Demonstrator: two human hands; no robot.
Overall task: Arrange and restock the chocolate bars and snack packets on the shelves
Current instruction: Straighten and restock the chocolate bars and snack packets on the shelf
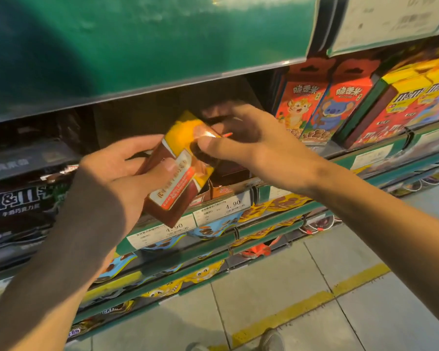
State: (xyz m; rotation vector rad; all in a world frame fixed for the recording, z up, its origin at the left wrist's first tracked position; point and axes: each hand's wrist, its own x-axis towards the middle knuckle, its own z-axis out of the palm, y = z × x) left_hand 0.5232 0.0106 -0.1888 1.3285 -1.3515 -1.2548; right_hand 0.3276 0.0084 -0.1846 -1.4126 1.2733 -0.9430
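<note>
Single head-worn wide-angle view, looking forward and down, close on the shelves (213, 216), tilted, floor (314, 287) at lower right

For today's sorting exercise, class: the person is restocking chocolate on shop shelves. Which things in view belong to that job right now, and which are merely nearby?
In the job:
- brown and yellow chocolate bar packet
- left hand, gripping it
- right hand, pinching its top end
- green-edged shelf behind it

Merely nearby:
- orange cartoon tiger snack box
- black M&M's bags
- yellow floor line
</note>
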